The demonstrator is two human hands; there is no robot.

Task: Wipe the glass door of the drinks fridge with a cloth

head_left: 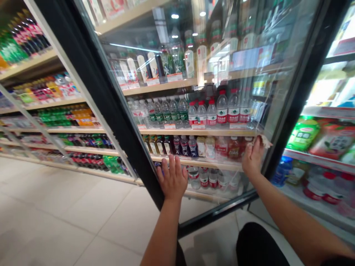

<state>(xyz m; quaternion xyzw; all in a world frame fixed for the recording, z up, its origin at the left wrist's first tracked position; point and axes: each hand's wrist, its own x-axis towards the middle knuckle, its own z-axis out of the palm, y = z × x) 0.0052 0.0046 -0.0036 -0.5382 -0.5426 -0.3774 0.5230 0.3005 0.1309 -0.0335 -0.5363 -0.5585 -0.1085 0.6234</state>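
Note:
A glass cooler door with a black frame [216, 214] stands open in front of me, tilted in the view. My left hand [172, 179] lies with fingers outstretched against the pane, close to the frame's left upright. In my right hand [253, 159] is a crumpled, pale cloth [264, 141], pressed to the glass near the right upright. Part of the cloth is hidden by the fingers. Through the pane show shelves of bottles, among them red-capped water bottles [211, 112].
On the left, long drink shelves [91, 149] run along a pale tiled floor [83, 218]. To the right, the lit cooler holds green pouches [303, 133] and red-capped bottles [332, 188]. My dark-clad knee [257, 245] is below the door.

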